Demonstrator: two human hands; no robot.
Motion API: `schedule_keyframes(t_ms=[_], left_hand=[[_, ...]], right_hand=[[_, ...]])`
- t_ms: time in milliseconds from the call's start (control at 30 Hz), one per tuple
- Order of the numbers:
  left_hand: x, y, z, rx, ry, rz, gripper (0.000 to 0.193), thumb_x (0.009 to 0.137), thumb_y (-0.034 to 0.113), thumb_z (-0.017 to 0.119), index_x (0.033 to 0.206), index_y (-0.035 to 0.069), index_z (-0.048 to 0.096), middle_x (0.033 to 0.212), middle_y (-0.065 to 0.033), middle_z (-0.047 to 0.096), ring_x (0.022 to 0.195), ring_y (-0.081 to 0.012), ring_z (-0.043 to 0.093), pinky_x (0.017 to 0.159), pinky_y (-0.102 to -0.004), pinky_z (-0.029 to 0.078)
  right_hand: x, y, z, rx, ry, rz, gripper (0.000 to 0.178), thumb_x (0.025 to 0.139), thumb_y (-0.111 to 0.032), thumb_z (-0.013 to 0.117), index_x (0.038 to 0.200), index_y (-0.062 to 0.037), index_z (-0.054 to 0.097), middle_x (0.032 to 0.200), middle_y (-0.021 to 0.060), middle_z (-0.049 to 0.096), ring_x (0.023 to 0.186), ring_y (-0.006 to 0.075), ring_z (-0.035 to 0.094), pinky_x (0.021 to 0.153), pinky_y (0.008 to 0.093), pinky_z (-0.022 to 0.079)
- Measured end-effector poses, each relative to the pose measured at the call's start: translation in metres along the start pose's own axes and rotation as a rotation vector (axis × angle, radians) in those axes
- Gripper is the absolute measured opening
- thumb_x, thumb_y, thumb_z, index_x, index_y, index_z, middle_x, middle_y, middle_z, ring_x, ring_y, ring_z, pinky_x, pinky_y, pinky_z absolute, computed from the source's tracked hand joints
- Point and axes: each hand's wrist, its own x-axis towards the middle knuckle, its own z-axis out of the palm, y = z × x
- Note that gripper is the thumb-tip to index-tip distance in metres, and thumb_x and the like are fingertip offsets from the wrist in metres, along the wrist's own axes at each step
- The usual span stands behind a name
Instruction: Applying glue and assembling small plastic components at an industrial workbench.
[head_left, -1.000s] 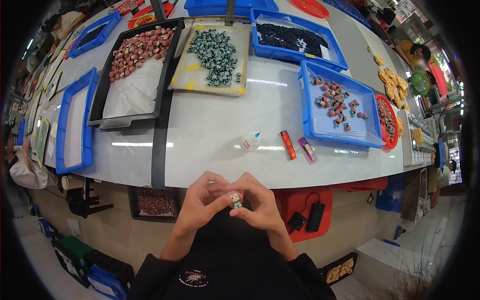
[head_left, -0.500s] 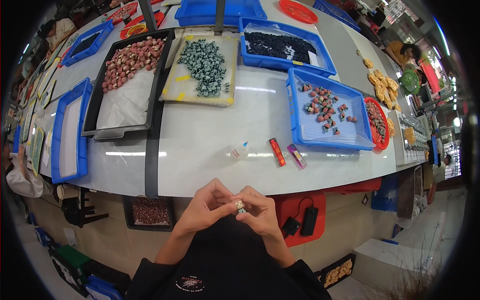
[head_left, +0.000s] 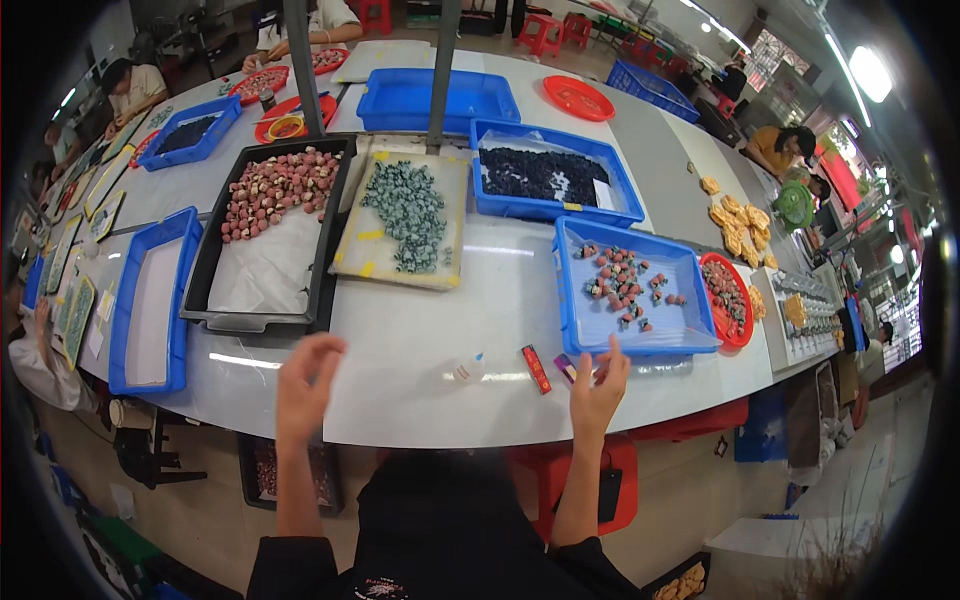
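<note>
My left hand (head_left: 308, 390) is raised above the table edge, fingers loosely bent and thumb apart, just in front of the black tray (head_left: 255, 318). No object shows in it. My right hand (head_left: 598, 395) is at the front edge of a blue tray (head_left: 640, 346), thumb and fingers spread, with nothing visible between them. Inside that tray lie several small figures (head_left: 622, 278) with reddish-pink tops and blue-green bodies. The black tray holds many pink-and-cream round pieces (head_left: 280, 190). Many green pieces (head_left: 405, 215) lie on a pale board (head_left: 352, 250) beside it.
Between my hands stand a small white bottle (head_left: 468, 370) with a blue tip and a red narrow pack (head_left: 536, 369). A purple pack (head_left: 566, 368) is partly behind my right hand. Farther back is a blue tray of dark pieces (head_left: 535, 175). A red plate (head_left: 738, 325) holds more figures.
Both hands were together, holding a small figure with a cream top and blue-green body. They have parted and reached forward, left and right; the figure no longer shows in them. The view has tilted up.
</note>
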Motion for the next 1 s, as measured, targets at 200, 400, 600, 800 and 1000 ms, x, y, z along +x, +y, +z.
schedule_keyframes(t_ms=[200, 400, 600, 800, 1000], left_hand=[[0.134, -0.102, -0.084, 0.604, 0.261, 0.138, 0.037, 0.081, 0.007, 0.063, 0.117, 0.004, 0.056, 0.111, -0.0189, 0.058, 0.097, -0.0327, 0.059, 0.081, -0.0385, 0.048], [0.212, -0.135, -0.061, 0.613, 0.037, 0.122, 0.052, 0.074, 0.012, 0.069, 0.123, 0.007, 0.053, 0.111, -0.0212, 0.055, 0.1, -0.0399, 0.055, 0.086, -0.0435, 0.046], [0.245, -0.145, -0.039, 0.66, -0.041, 0.374, 0.03, 0.072, 0.003, 0.061, 0.101, 0.001, 0.054, 0.105, -0.021, 0.058, 0.095, -0.0402, 0.056, 0.082, -0.042, 0.046], [0.248, -0.125, -0.048, 0.244, 0.26, -0.014, 0.013, 0.077, 0.004, 0.054, 0.089, 0.0, 0.055, 0.082, -0.012, 0.062, 0.081, -0.0227, 0.062, 0.069, -0.0346, 0.05], [0.225, -0.071, -0.05, -0.748, 0.112, -0.358, 0.017, 0.073, 0.004, 0.056, 0.089, 0.006, 0.059, 0.09, -0.0017, 0.059, 0.073, -0.0114, 0.053, 0.07, -0.0303, 0.049]], right_hand=[[-0.065, -0.038, 0.029, 0.243, -0.337, -0.106, 0.042, 0.074, -0.009, 0.075, 0.111, 0.0003, 0.059, 0.092, 0.0079, 0.05, 0.076, 0.0172, 0.047, 0.067, 0.0293, 0.041], [-0.077, -0.039, 0.072, 0.178, -0.363, -0.141, 0.046, 0.073, -0.019, 0.078, 0.109, 0.0024, 0.061, 0.096, 0.0131, 0.051, 0.085, 0.0247, 0.052, 0.073, 0.0341, 0.044], [-0.08, -0.037, 0.076, 0.247, -0.322, -0.11, 0.033, 0.077, -0.013, 0.072, 0.1, 0.0055, 0.058, 0.098, 0.0143, 0.052, 0.084, 0.0258, 0.053, 0.072, 0.0335, 0.044], [-0.085, -0.022, 0.055, 0.252, -0.199, -0.111, 0.024, 0.077, -0.008, 0.07, 0.09, 0.0055, 0.055, 0.091, 0.0168, 0.057, 0.075, 0.0257, 0.055, 0.065, 0.0323, 0.044], [-0.087, -0.01, 0.066, 0.543, -0.18, 0.049, 0.016, 0.081, -0.005, 0.066, 0.086, 0.0045, 0.054, 0.077, 0.013, 0.061, 0.067, 0.0195, 0.059, 0.062, 0.0304, 0.047]])
